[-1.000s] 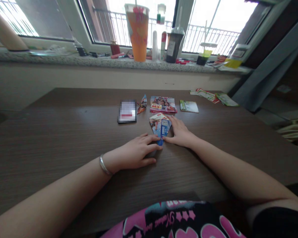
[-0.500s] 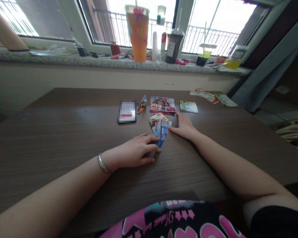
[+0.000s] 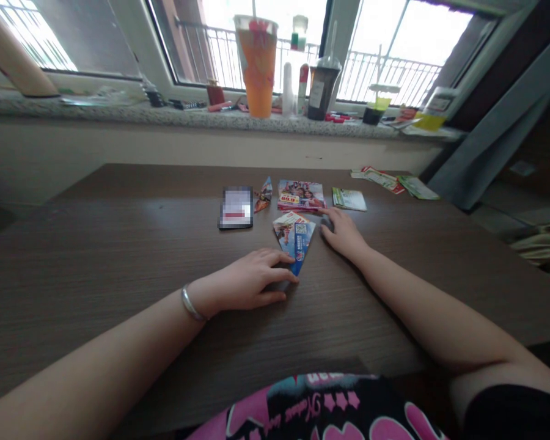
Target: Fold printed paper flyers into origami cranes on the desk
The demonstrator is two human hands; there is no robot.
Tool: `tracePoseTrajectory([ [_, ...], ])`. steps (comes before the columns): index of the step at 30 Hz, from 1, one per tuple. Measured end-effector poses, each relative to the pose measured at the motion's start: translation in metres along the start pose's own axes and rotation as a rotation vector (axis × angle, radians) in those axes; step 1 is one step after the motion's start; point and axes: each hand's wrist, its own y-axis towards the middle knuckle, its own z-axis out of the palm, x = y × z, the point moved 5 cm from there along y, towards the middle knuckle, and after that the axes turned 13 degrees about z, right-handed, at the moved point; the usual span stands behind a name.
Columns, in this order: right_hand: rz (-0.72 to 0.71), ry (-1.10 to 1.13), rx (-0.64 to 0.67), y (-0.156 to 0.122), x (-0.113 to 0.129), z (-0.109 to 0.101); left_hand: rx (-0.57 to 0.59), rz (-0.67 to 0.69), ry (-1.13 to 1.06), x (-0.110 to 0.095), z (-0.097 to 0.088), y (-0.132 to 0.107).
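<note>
A colourful leaflet folded into a narrow kite shape (image 3: 295, 236) lies on the dark wooden table (image 3: 119, 256). My left hand (image 3: 247, 283) rests flat with its fingertips pressing the paper's near tip; a silver bangle circles that wrist. My right hand (image 3: 341, 230) lies just right of the folded paper, fingers stretched toward a stack of printed leaflets (image 3: 300, 195), holding nothing.
A dark phone (image 3: 235, 208) and a small folded paper figure (image 3: 263, 194) lie behind the leaflet. A green card (image 3: 349, 198) and more flyers (image 3: 385, 178) lie to the right. The windowsill carries an orange cup (image 3: 257, 67), a dark drink cup (image 3: 321, 85) and small clutter.
My right hand has slid away from the folded paper's right edge, up and to the right toward the leaflet stack. The left hand has stayed on the paper's tip.
</note>
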Motion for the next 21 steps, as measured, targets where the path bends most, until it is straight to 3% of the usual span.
tracePoseTrajectory([
  [4, -0.26, 0.09, 0.03, -0.012, 0.024, -0.004, -0.04, 0.055, 0.066, -0.003, -0.002, 0.001],
  [7, -0.433, 0.075, 0.167, -0.022, 0.04, -0.002, -0.051, 0.093, 0.143, -0.006, -0.002, 0.004],
  [10, -0.466, 0.025, 0.283, -0.026, 0.045, 0.001, -0.032, 0.1, 0.166, -0.008, -0.003, 0.006],
  [15, -0.453, -0.002, 0.327, -0.027, 0.045, 0.002, -0.038, 0.104, 0.165, -0.014, -0.008, 0.007],
  [21, -0.492, 0.018, 0.323, -0.032, 0.051, 0.001, -0.143, -0.106, 0.236, 0.001, -0.013, -0.002],
])
